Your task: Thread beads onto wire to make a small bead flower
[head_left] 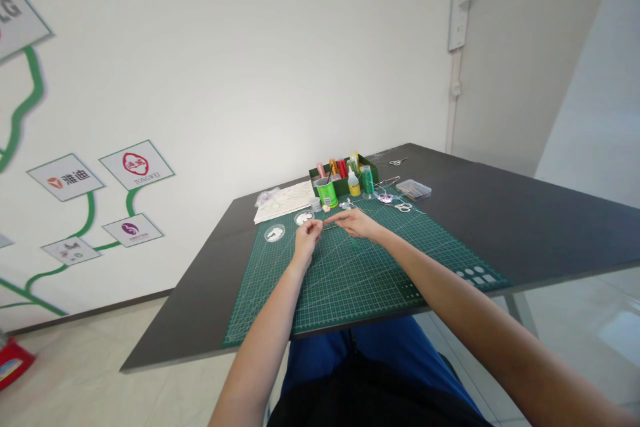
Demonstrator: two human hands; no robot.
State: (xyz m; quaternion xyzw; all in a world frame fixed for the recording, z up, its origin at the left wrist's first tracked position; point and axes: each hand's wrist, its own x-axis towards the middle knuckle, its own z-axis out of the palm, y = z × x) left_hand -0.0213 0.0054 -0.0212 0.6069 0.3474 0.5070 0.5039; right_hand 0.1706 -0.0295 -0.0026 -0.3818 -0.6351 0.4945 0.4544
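Basically, both bare hands work over the middle-far part of a green cutting mat (350, 287), on a black table (200, 307). Left hand (309, 239): fingers curled in, thumb and fingertips drawn together in a pinch; whether something is caught there is too small to tell. Right hand (356, 221): index finger stretched out toward the left fingertips, the other fingers bent; how near the thumb comes, and whether it grips anything, cannot be told. Fingertips of the two hands nearly meet; actual contact unclear. A thin stick (331, 227) shows between the hands, just below the right index finger; can't tell if it is held or lies on the mat.

Left of the hands, two round dishes with white pieces: the near dish (275, 233) and the far dish (303, 218), both on the mat. Behind the hands: bright green can (327, 195), small yellow bottle (354, 185) with a white top, green spool (367, 180) standing upright. Dark green box (373, 170) right behind those, with coloured spools inside. Pale patterned sheet (285, 201) at the far left, partly under the mat's corner or beside it, unclear which. On the right, scissors (403, 207) near the mat's edge, a transparent case (415, 189) beyond them, and smaller scissors (399, 161) farther back on the table.
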